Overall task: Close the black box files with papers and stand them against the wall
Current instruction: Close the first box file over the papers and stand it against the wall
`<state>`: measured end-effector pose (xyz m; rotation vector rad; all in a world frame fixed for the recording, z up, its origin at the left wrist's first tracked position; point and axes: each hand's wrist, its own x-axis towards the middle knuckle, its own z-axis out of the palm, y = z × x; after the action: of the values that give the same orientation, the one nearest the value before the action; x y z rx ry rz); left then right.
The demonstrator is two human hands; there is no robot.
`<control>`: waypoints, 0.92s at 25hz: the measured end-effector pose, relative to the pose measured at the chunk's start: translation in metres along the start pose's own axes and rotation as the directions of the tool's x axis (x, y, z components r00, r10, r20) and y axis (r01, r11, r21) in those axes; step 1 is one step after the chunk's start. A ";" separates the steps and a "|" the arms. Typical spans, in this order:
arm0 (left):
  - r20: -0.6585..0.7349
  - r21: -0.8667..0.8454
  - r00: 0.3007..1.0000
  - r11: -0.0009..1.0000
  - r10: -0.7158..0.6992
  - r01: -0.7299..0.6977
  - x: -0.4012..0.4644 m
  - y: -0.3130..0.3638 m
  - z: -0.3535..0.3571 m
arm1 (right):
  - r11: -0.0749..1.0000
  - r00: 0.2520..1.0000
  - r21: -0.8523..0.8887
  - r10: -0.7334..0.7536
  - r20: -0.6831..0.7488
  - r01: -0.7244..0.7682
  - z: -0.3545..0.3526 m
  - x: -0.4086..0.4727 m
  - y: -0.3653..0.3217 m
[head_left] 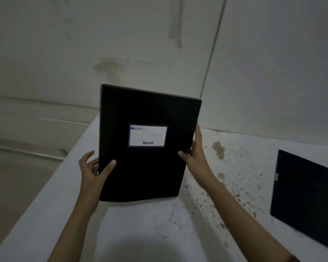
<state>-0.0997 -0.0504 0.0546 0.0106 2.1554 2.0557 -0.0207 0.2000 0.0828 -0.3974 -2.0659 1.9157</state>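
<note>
A closed black box file (146, 174) with a white label on its front is held upright and slightly tilted above the white table (140, 233). My left hand (92, 171) grips its lower left edge, thumb on the front. My right hand (195, 154) grips its right edge, thumb on the front too. A second black box file (307, 197) lies flat on the table at the far right, partly cut off by the frame edge. The wall (263, 72) rises just behind the table.
The table top is white with brown stains and specks toward the right (219, 150). Its left edge (51, 186) runs diagonally, with the floor (11, 176) below to the left. A thin vertical line (212, 53) runs down the wall.
</note>
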 end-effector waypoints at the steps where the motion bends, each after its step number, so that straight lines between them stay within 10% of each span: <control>1: -0.002 0.001 0.998 0.998 0.059 -0.059 -0.001 0.006 -0.006 | 0.994 0.995 -0.079 -0.070 0.070 0.075 0.010 0.013 -0.011; 14: -0.552 0.027 0.822 0.988 0.139 -0.149 -0.004 -0.009 -0.045 | 0.923 0.843 -0.329 0.011 0.539 0.198 0.129 0.046 0.007; 23: -0.562 0.031 0.817 0.990 0.129 -0.135 0.045 0.001 -0.094 | 0.863 0.652 -0.395 0.104 0.751 0.316 0.195 0.046 0.005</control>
<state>-0.1559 -0.1381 0.0543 -0.5330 2.5243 2.3772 -0.1405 0.0401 0.0656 0.5623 -3.0416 1.5669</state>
